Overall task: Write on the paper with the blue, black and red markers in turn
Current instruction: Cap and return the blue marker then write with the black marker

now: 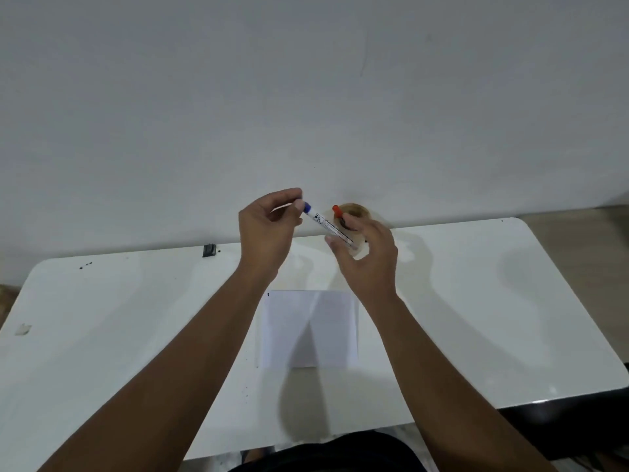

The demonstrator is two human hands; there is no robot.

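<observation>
Head view, the only one you have: both your hands are raised above the far part of the table [102,335], just in front of the wall. Your right hand [369,257] is closed around the lower barrel of the blue marker [328,227], which slants up and to the left. Your left hand [269,229] pinches the marker's blue end [307,208] between thumb and forefinger; whether that blue part is the cap or the marker's tail, you cannot tell from here.

Behind your right hand stands a brownish holder [355,212] at the table's back edge. The red marker [337,211] pokes out of it, and a dark shape beside it, mostly hidden by your fingers, may be the black marker.

Nearer to you, the paper [309,330] lies flat between your forearms, well apart from the marker. It looks blank except for a tiny dark speck at its top left corner, which could be a mark or dirt.

By this reading you are at the very start: blue marker in hand and likely about to be uncapped, no real writing done. All three rounds of writing, blue, black and red, are left.
</observation>
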